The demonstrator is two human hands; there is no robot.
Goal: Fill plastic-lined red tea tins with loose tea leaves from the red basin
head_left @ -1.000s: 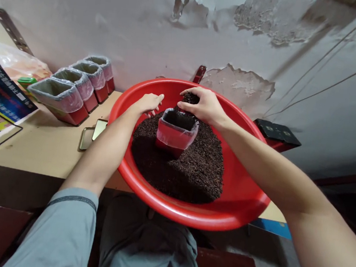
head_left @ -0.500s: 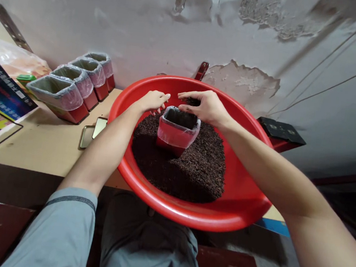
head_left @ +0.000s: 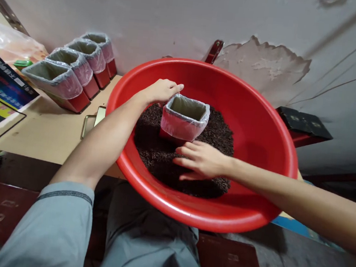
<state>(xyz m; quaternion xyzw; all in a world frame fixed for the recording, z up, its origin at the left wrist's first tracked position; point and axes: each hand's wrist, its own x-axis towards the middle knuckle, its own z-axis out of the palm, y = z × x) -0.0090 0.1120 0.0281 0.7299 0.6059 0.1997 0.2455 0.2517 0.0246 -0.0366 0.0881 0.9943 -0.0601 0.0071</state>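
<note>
- Your left hand (head_left: 163, 91) is at the far left corner of the lined box (head_left: 183, 126), likely to steady it; whether its fingers close on the rim or only rest there, you can't tell from this angle.
- Your right hand (head_left: 201, 162) is in front of the box, low over the dark loose leaves (head_left: 158, 159), fingers apart, with nothing visibly gripped.
- The box stands mouth up among those leaves inside the red basin (head_left: 264, 122), a spot that probably lets spills drop back into the heap.
- Clear plastic folds down over the box's rim, presumably to hold the liner in place; you see bare inner walls, but not the bottom.
- The basin's leaves lie around the box, leaving its right side bare.
- Four similar lined boxes (head_left: 53, 83) stand in a row on the table (head_left: 42, 128), mouths up, their bottoms hidden.
</note>
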